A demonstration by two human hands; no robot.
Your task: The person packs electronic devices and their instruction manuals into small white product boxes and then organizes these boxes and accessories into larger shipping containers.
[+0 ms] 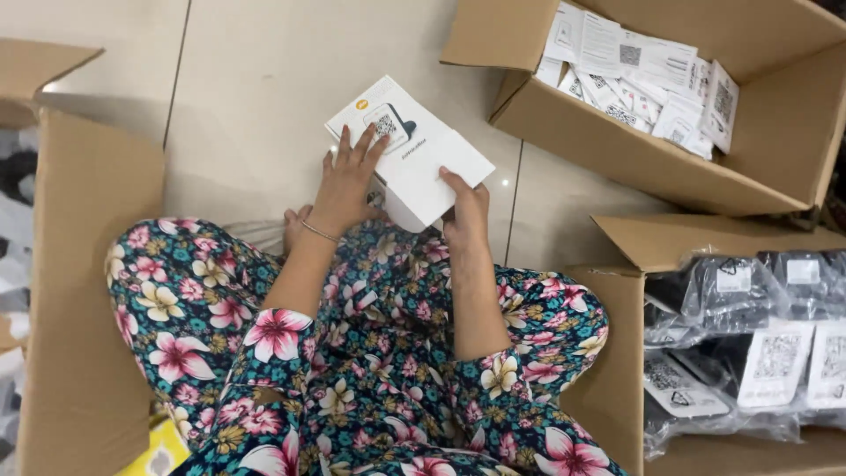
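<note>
The flat cardboard packet [414, 154] is white with a small orange dot. The trousers [352, 370] are teal, patterned with pink and cream flowers. The open corrugated boxes [617, 150] are plain brown, on a pale beige tiled floor [256, 88].

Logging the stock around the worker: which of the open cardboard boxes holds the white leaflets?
The far right cardboard box, beyond the hands. The near right box holds dark bagged items instead.

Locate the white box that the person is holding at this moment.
In the head view, the white box sits centre frame above the floral lap, held between the left hand and right hand.
</note>
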